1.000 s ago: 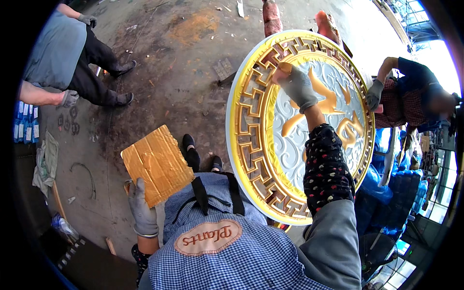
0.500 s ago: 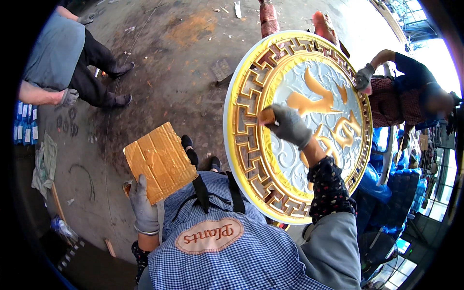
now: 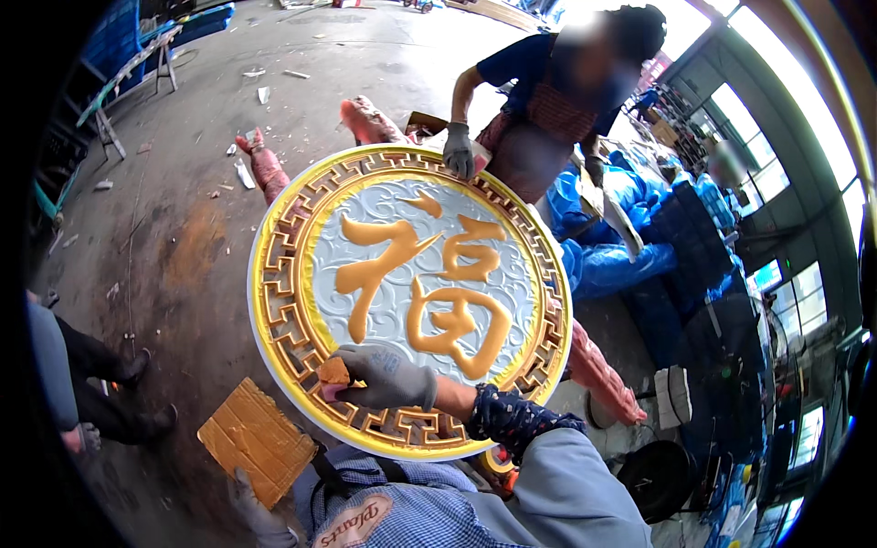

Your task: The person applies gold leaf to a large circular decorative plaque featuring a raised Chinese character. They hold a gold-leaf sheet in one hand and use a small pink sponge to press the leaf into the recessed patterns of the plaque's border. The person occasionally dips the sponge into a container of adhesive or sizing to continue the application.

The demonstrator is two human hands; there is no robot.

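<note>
A large round carved panel (image 3: 375, 201) lies in front of me, with a pale blue-grey scrollwork ground, a raised golden character (image 3: 370, 265) and a gold-and-yellow fretwork ring (image 3: 292, 340). My right hand (image 3: 388, 377), in a grey glove, is closed on a small sponge (image 3: 332, 372), orange on top and pinkish below, at the ring's near-left part. My left hand (image 3: 256, 507), gloved too, grips the lower edge of a cardboard piece (image 3: 248, 437) smeared with golden-orange paint, beside the panel's near-left edge. Some of its fingers are hidden under the cardboard.
Across the panel, a co-worker's gloved hand (image 3: 459, 152) rests at its far rim. Pink-wrapped supports (image 3: 603, 370) stick out around it. Another person's dark-trousered legs (image 3: 100, 374) are at the left. Blue-wrapped stacks (image 3: 630, 274) stand at the right, a black fan (image 3: 658, 475) nearer.
My view has swung to the right, so the panel sits more central and the co-worker shows more fully. My right hand with the sponge has moved nearer along the ring. The left still holds the cardboard.
</note>
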